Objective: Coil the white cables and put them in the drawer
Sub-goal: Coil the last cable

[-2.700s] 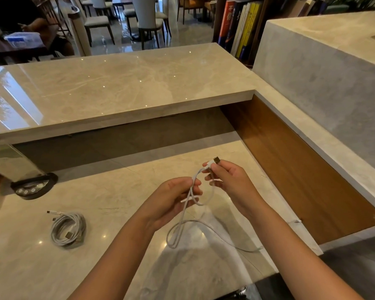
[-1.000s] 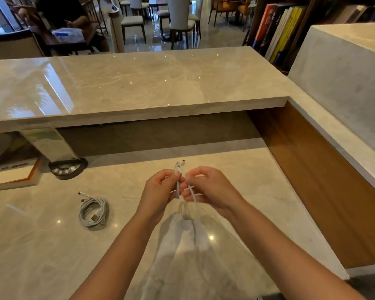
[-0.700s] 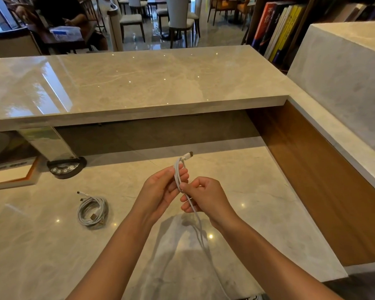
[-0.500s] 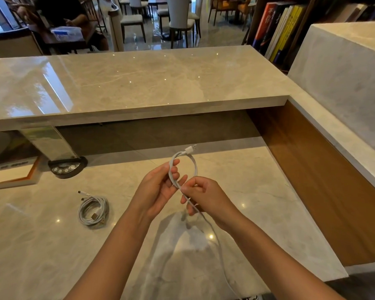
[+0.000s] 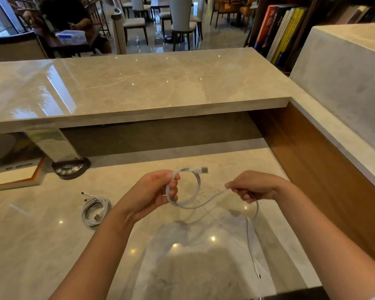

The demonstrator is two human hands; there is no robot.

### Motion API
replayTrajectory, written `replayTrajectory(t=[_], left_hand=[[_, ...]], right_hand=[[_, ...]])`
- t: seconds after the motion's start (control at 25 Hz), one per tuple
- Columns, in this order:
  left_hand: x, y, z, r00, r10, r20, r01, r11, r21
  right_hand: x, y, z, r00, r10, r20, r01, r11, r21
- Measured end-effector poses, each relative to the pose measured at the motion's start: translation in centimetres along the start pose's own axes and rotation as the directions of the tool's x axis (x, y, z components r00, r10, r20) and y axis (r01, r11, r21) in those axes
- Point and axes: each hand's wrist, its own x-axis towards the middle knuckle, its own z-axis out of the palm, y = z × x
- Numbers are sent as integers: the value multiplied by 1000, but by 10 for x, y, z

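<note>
My left hand [image 5: 154, 191] pinches a white cable [image 5: 195, 191] that forms one loop beside my fingers, its USB plug sticking out to the right above the loop. My right hand [image 5: 253, 187] grips the same cable farther along, a hand's width to the right. From my right fist the rest of the cable hangs down to a small plug near the desk's front edge. A second white cable [image 5: 94, 210], coiled, lies on the marble desk [image 5: 41, 245] to the left. No drawer is in view.
A raised marble counter [image 5: 139, 83] runs across behind the desk. A round black socket unit [image 5: 70, 168] sits at its foot, a boxed item [image 5: 15, 176] at far left. A wooden side panel [image 5: 316, 176] bounds the right. A person sits at a table beyond.
My hands have drawn apart: the right hand has slid out to the right along the cable, and the loop at my left hand has grown wider.
</note>
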Motion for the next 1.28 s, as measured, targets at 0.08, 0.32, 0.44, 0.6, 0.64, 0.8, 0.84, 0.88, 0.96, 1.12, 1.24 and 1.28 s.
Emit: replayTrajectory(t=[0.08,0.32,0.44,0.6,0.64,0.8,0.84,0.88,0.96,1.12,1.24,1.28], left_hand=[[1,-6,3,994,-100,51,94,990,104],[9,-30,16,970,-97,-222,146,966,214],[14,-43,20,935,-14,-355,81,981,176],[17,-47,22,930,-24,-366,2,998,-60],[18,-46,22,935,-27,-355,-17,993,-120],[17,-42,18,946,-35,-322,-60,958,-279],[16,-41,19,950,-38,-311,-63,949,-309],[16,-40,19,951,-47,-306,-63,939,-339],[17,-38,22,947,-73,-314,-71,903,-424],[22,-27,14,942,-69,-329,-174,737,-653],[18,-21,8,942,-22,-335,-206,751,-628],[16,-22,9,947,-15,-322,-197,762,-617]], right_hand=[[4,-18,4,985,32,-170,-29,999,21],[2,-61,50,961,-60,-269,105,982,155],[2,-61,84,923,-214,-319,174,973,-149],[8,-34,128,825,-477,-304,181,731,-658],[7,-30,137,798,-509,-324,140,679,-721],[14,-13,146,586,-726,-360,64,485,-872],[16,-11,145,531,-776,-341,123,469,-875],[17,-8,143,484,-822,-299,199,436,-878],[21,-4,137,341,-910,-237,239,327,-914],[23,24,119,155,-965,-212,294,250,-923],[19,44,97,113,-956,-271,176,287,-942],[18,47,89,132,-946,-296,119,311,-943]])
